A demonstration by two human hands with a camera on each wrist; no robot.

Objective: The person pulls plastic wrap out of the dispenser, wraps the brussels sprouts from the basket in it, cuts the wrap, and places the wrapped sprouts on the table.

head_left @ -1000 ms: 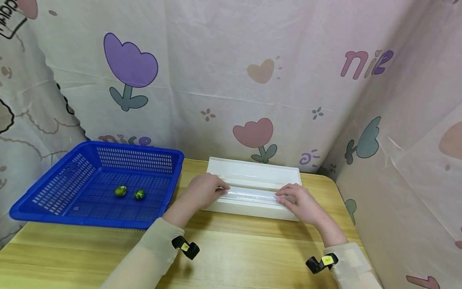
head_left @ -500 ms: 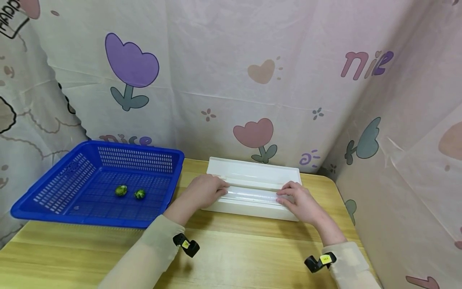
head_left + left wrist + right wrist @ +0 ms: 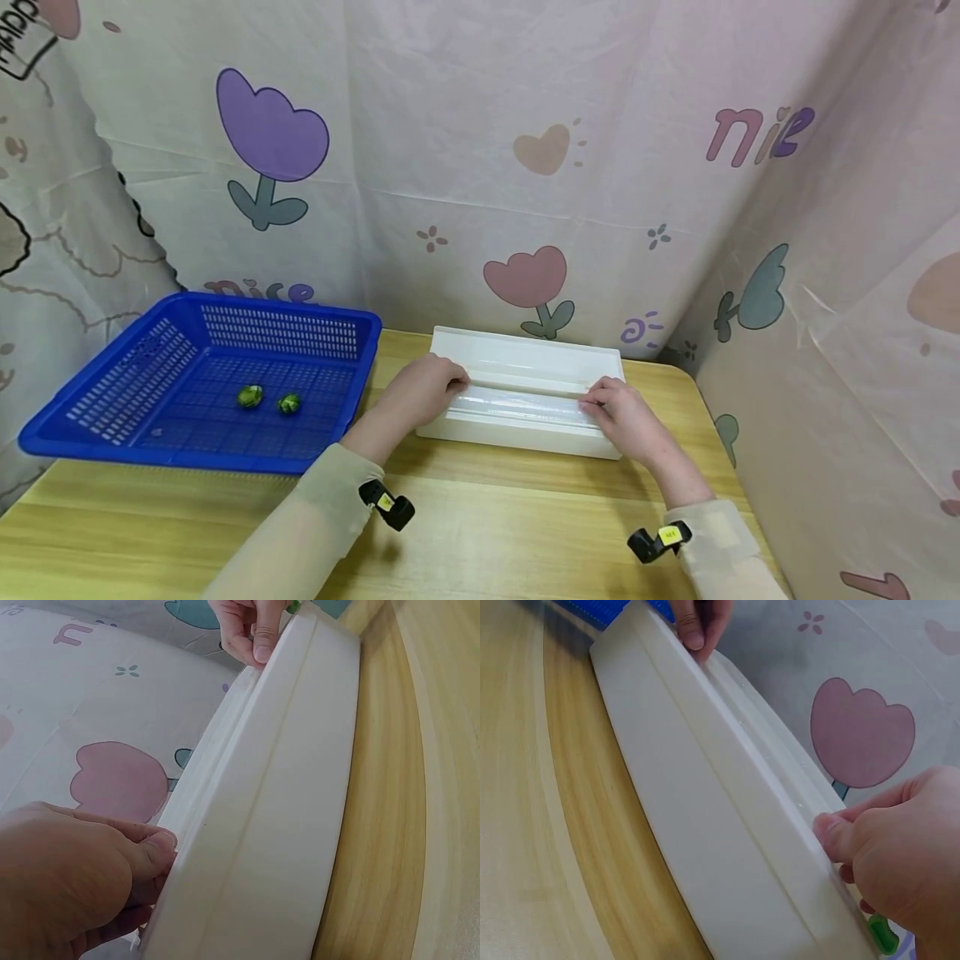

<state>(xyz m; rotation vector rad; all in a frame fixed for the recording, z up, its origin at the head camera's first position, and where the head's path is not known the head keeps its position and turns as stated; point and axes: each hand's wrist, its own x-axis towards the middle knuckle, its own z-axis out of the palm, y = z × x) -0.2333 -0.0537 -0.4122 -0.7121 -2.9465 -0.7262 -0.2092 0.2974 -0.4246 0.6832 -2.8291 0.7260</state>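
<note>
A long white cling film dispenser (image 3: 517,439) lies on the wooden table with its lid (image 3: 525,352) raised at the back. Clear cling film (image 3: 525,406) runs across the opening in the head view. Near the left end, my left hand (image 3: 423,390) pinches the film between thumb and fingers. My right hand (image 3: 624,418) pinches it toward the right end, thumb against forefinger. The right wrist view shows a small green piece (image 3: 883,934) at the dispenser's end, below that hand. The film's edge is hard to make out in both wrist views.
A blue plastic basket (image 3: 187,460) stands on the table to the left, with two small green sprout-like vegetables (image 3: 251,396) inside. A patterned cloth (image 3: 420,125) hangs behind the table and along its right side.
My left hand has shifted slightly left and up along the dispenser. The right hand's spread fingers have come together in a pinch. The basket and dispenser stay put.
</note>
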